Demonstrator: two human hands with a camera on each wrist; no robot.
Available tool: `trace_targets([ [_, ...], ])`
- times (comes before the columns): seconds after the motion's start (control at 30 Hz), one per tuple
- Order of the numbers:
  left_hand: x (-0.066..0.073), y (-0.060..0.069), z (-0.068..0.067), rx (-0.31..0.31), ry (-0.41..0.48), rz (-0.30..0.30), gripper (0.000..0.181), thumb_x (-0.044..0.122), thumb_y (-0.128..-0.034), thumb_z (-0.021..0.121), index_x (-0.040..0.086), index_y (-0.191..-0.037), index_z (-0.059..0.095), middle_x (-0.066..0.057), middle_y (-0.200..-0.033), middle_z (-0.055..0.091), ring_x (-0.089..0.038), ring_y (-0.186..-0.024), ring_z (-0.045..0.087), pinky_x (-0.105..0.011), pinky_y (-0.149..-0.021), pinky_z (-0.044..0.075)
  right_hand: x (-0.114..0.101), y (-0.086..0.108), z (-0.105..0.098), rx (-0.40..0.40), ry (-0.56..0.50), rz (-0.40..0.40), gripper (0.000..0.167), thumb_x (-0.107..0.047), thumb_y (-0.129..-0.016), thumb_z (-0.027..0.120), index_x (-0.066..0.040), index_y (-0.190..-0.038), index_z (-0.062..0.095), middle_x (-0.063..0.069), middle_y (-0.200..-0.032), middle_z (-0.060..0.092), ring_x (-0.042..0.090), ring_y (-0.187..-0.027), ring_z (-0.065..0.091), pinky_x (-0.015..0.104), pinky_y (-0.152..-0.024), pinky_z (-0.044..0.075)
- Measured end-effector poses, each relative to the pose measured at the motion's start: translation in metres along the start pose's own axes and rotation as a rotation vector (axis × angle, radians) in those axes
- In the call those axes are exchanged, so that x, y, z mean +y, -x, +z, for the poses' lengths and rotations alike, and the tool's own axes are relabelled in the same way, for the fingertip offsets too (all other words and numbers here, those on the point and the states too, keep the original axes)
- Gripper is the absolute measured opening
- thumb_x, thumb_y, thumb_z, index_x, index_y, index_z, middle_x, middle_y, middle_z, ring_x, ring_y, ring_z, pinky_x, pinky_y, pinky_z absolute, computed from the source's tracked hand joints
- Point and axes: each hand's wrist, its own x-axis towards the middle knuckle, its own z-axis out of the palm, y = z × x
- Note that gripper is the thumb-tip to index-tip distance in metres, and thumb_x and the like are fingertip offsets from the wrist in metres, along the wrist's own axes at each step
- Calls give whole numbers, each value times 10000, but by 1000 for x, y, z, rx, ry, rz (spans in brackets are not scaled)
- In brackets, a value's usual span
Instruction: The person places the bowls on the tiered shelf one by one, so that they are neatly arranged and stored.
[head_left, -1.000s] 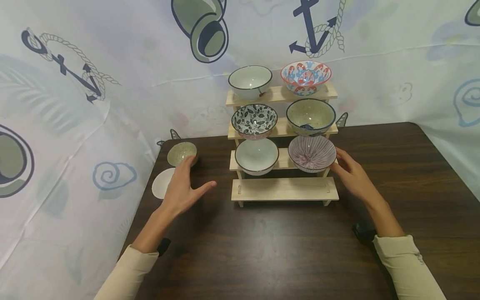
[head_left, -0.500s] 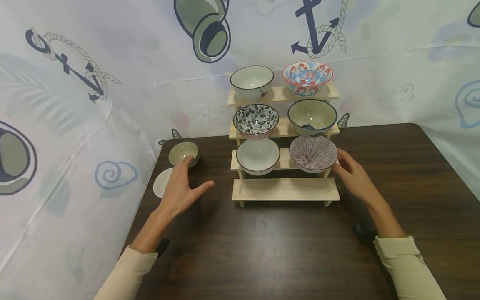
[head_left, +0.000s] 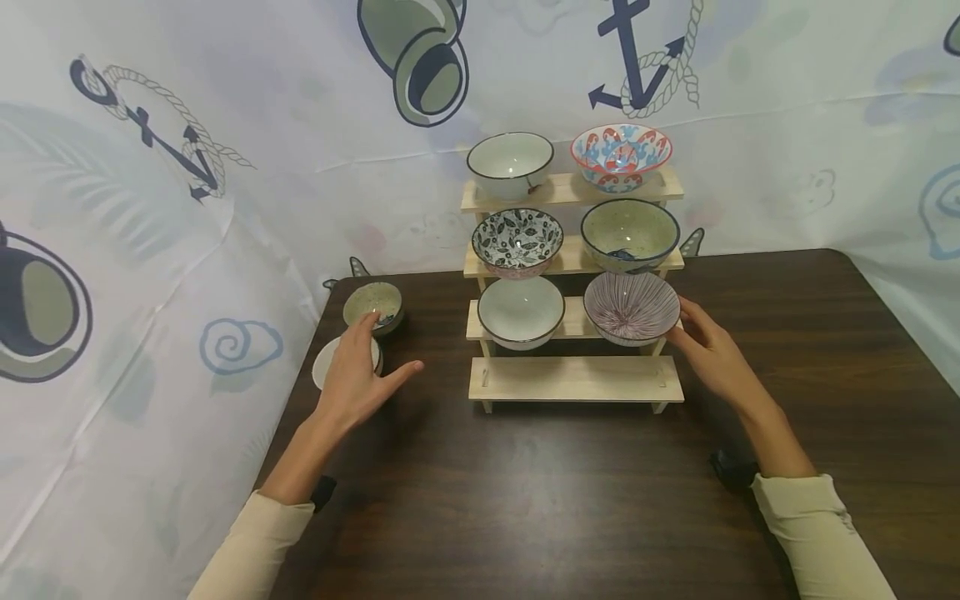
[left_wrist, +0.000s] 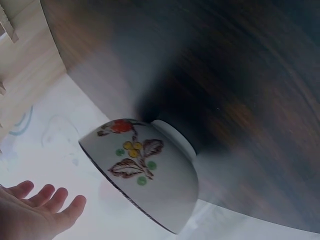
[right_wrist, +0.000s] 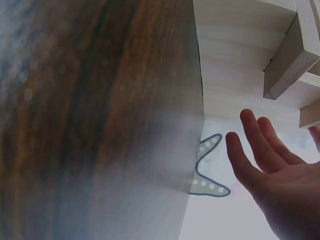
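Over the far-left bowls, my left hand (head_left: pixel 351 379) is spread with nothing in it, its fingers overlapping a white bowl (head_left: pixel 325 364) and the lower edge of a speckled green bowl (head_left: pixel 372 302). The left wrist view shows a gap between the left fingers (left_wrist: pixel 56 204) and a white bowl (left_wrist: pixel 155 175) painted with leaves and berries. My right hand (head_left: pixel 716 358) has its fingertips at the right edge of a purple-striped bowl (head_left: pixel 632 307) on the stand; whether they touch it I cannot tell. In the right wrist view the right fingers (right_wrist: pixel 261 150) are extended, beside the stand's wooden supports.
A stepped wooden stand (head_left: pixel 576 380) holds several bowls: plain white (head_left: pixel 521 310), black-floral (head_left: pixel 517 240), green (head_left: pixel 630 233), white dark-rimmed (head_left: pixel 510 162) and red-and-blue (head_left: pixel 621 157). It stands on a dark wooden table (head_left: pixel 525 500), with a patterned cloth (head_left: pixel 300 125) behind.
My left hand has drawn slightly left relative to the bowls, showing more of the white one. My right hand stays beside the striped bowl. The head view has shifted slightly.
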Motion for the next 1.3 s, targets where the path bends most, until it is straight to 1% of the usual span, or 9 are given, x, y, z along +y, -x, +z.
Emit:
trace_targets([
  [0.27, -12, 1, 1, 9, -29, -34, 1113, 661, -826, 760, 33, -1608, 277, -235, -1620, 358, -432, -1509, 332, -646, -1185, 316, 2, 0, 2, 6, 10, -3, 626, -428, -1085, 491, -220, -1641, 290, 255, -1589, 418, 522, -1422, 438, 733, -1096, 355],
  [0.43, -20, 0, 2, 16, -44, -43, 1114, 675, -827, 750, 34, -1607, 281, -232, -1624, 356, -431, -1513, 323, -643, -1197, 293, 1, 0, 1, 1, 7, 4, 634, -436, -1082, 495, -221, -1642, 287, 247, -1622, 376, 537, -1454, 391, 741, -1116, 327],
  [0.63, -28, -1, 4, 25, -64, -53, 1096, 684, -829, 741, 39, -1599, 303, -230, -1616, 374, -434, -1507, 331, -653, -1197, 284, 0, 0, 1, 0, 1, 3, 629, -433, -1081, 500, -236, -1641, 291, 236, -1618, 389, 525, -1459, 390, 736, -1119, 328],
  [0.8, -33, 0, 5, 39, -76, -73, 1086, 672, -819, 760, 43, -1590, 323, -241, -1612, 377, -446, -1499, 337, -675, -1180, 288, 0, 0, 1, 3, 9, 0, 624, -429, -1083, 499, -230, -1639, 296, 239, -1605, 406, 510, -1449, 408, 726, -1116, 339],
  [0.97, -37, 0, 7, 44, -83, -88, 1093, 674, -810, 766, 44, -1586, 326, -253, -1610, 372, -454, -1492, 337, -677, -1181, 278, 0, 0, 0, -1, 13, 17, 636, -451, -1079, 495, -237, -1642, 288, 242, -1614, 391, 524, -1453, 398, 737, -1117, 331],
  [1.1, -39, 0, 7, 45, -95, -85, 1104, 675, -813, 761, 23, -1586, 318, -267, -1601, 373, -462, -1482, 338, -677, -1181, 276, -1, 1, 0, 1, 18, 24, 640, -459, -1078, 492, -246, -1644, 282, 251, -1604, 400, 533, -1447, 402, 744, -1110, 333],
  [1.3, -43, 2, 8, 53, -95, -84, 1105, 659, -816, 769, -5, -1579, 324, -272, -1602, 366, -470, -1484, 330, -688, -1173, 269, -1, 1, 1, -7, 0, 8, 627, -445, -1087, 478, -250, -1646, 275, 250, -1560, 454, 498, -1431, 431, 720, -1106, 348],
])
